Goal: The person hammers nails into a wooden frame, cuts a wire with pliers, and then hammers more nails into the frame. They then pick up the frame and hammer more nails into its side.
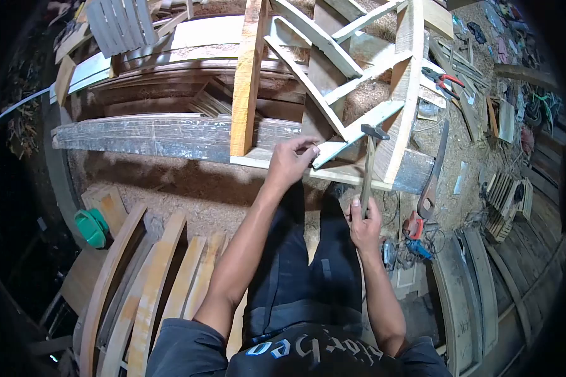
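My right hand (365, 221) is wrapped round the wooden handle of a hammer (369, 166), whose dark head is up, near the end of a pale slat. My left hand (294, 159) is closed in a pinch at the lower left end of that slat (358, 133); anything small between the fingertips is too small to make out. The slat lies slanted inside a wooden frame (409, 81) with several crossing slats. A thick upright board (245, 81) forms the frame's left side.
A handsaw (432, 182) leans at the frame's right end. Red-handled pliers (445, 81) lie on its upper right. A red and blue power tool (415, 235) is on the ground at right. Long boards (154, 270) and a green container (91, 227) are at lower left.
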Action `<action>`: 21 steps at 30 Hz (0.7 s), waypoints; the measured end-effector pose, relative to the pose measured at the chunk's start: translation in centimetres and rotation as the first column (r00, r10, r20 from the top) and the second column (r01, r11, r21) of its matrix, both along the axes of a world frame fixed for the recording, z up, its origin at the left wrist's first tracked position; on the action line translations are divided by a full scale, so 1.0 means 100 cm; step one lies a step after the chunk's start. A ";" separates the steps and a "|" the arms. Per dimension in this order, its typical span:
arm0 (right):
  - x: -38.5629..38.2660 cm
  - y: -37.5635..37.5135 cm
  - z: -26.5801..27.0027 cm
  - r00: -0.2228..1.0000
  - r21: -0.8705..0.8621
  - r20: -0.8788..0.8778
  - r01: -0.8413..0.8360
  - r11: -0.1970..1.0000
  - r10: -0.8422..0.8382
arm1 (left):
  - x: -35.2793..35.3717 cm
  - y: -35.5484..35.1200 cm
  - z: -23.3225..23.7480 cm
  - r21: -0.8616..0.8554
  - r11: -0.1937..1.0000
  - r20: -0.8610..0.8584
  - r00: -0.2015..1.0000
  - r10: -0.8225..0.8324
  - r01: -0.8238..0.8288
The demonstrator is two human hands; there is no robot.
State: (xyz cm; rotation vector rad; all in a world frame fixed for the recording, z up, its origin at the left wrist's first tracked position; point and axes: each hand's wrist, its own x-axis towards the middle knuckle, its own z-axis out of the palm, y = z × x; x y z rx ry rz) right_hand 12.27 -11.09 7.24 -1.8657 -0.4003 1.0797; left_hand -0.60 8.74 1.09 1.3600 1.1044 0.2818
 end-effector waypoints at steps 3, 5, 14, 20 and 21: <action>-0.005 0.003 0.019 0.997 -0.085 0.057 -0.051 0.995 0.056 | -0.001 0.005 -0.003 -0.071 0.997 -0.026 1.000 0.009 -0.011; -0.005 0.002 0.029 0.989 -0.144 0.105 -0.088 0.986 0.103 | -0.002 0.007 -0.003 -0.133 0.991 -0.029 1.000 -0.007 0.003; 0.000 0.017 0.060 0.968 -0.230 0.107 -0.199 0.953 0.228 | 0.000 0.013 0.007 -0.154 0.987 -0.043 0.999 0.033 -0.040; 0.007 0.044 0.082 0.929 -0.234 0.143 -0.303 0.924 0.341 | 0.001 0.013 0.007 -0.126 0.991 -0.087 0.996 0.031 -0.041; 0.009 0.047 0.085 0.916 -0.241 0.140 -0.336 0.911 0.375 | 0.002 0.011 0.010 -0.098 0.994 -0.091 0.995 0.049 -0.058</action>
